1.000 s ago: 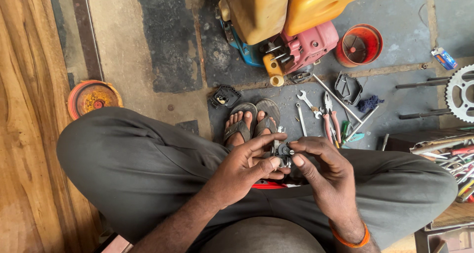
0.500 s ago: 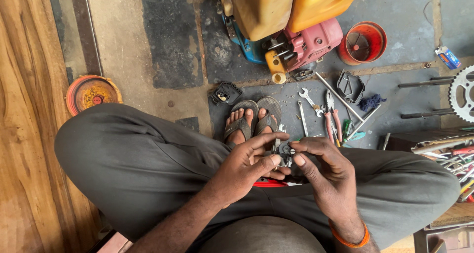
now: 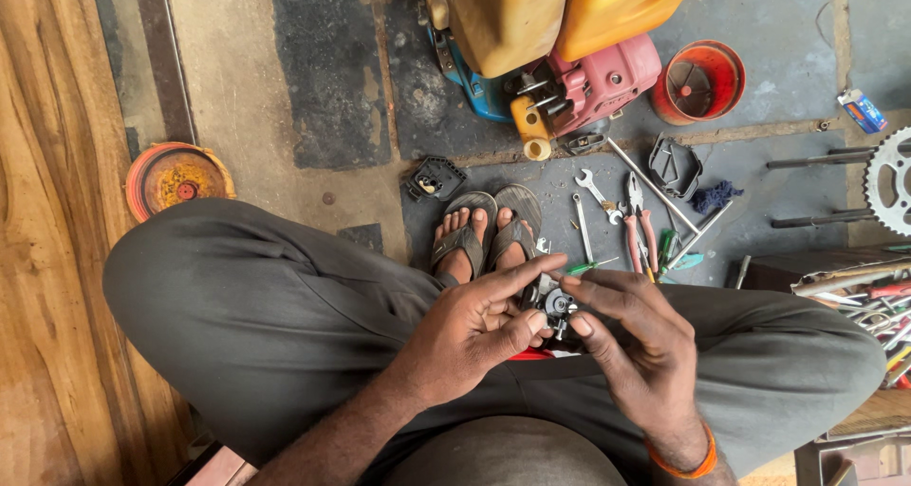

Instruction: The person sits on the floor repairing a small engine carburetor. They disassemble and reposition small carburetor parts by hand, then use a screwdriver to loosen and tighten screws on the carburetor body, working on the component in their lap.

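Small dark metal engine part with a round silvery fitting (image 3: pixel 553 306) pinched between both hands, above the lap and just short of the sandalled feet (image 3: pixel 484 234). Left hand (image 3: pixel 474 329) curled round that part's left side, thumb tip pressed against it, forefinger stretched over the top. Right hand (image 3: pixel 641 339) gripping its right side, thumb and forefinger closed on it, orange band at the wrist.

Beyond the part: silver open-ended spanner (image 3: pixel 596 190) and red-handled pliers (image 3: pixel 638 222) on the grey stone floor (image 3: pixel 313 78). Farther beyond: pink small engine under a yellow plastic fuel tank (image 3: pixel 569 59), red round bowl (image 3: pixel 697 81) to its right.
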